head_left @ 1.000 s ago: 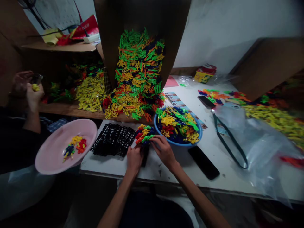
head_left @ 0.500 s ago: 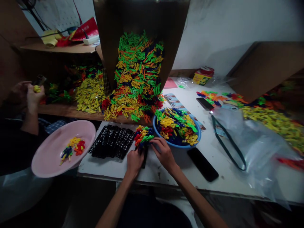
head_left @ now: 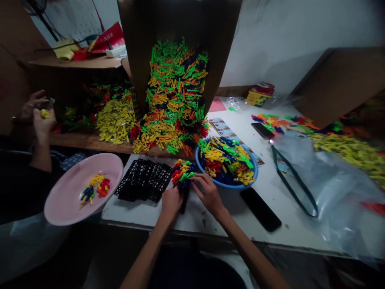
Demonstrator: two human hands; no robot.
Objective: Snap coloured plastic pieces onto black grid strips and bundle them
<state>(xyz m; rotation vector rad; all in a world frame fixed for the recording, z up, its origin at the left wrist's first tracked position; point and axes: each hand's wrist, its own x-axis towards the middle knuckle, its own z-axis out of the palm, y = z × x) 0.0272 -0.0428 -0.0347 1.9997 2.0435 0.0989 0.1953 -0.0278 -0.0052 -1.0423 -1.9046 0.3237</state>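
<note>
Left hand (head_left: 171, 203): curled narrow around the base of a cluster of plastic pieces (head_left: 182, 173), fingers hiding its lower end. Right hand (head_left: 207, 194): narrow, fingertips on the cluster's side. Cluster: held over the table (head_left: 135, 218), just beside a blue basin (head_left: 227, 162); black grid trays (head_left: 141, 179) on its other side.

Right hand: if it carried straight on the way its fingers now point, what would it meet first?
The bunch of coloured plastic pieces comes first: the fingertips of the right hand seem already against it, though depth is hard to judge from this view.
</note>
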